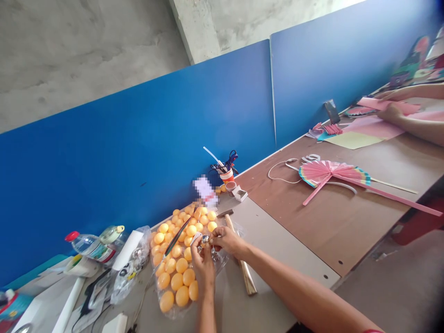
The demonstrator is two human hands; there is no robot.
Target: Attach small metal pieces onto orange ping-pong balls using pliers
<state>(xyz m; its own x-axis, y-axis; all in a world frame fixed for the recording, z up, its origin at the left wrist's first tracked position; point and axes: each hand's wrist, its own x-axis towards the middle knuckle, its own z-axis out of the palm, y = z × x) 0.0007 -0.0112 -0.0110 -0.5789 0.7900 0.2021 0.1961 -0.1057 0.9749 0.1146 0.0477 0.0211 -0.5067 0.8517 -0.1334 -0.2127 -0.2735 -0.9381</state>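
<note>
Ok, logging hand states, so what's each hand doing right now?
Left hand: closed on a small shiny silver ball.
Right hand: fingers pinched at the ball's side; whether they grip it can't be told.

One head-worn view — looking forward and steeply tilted over the table [263,236], hands within arm's reach.

Bare hands [225,241] and forearms [287,280], a red edge [373,331] high on the right arm [336,307].

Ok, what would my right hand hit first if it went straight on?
Likely the silver ball in your left hand, with orange ping-pong balls beyond, though the exact depth is unclear.
</note>
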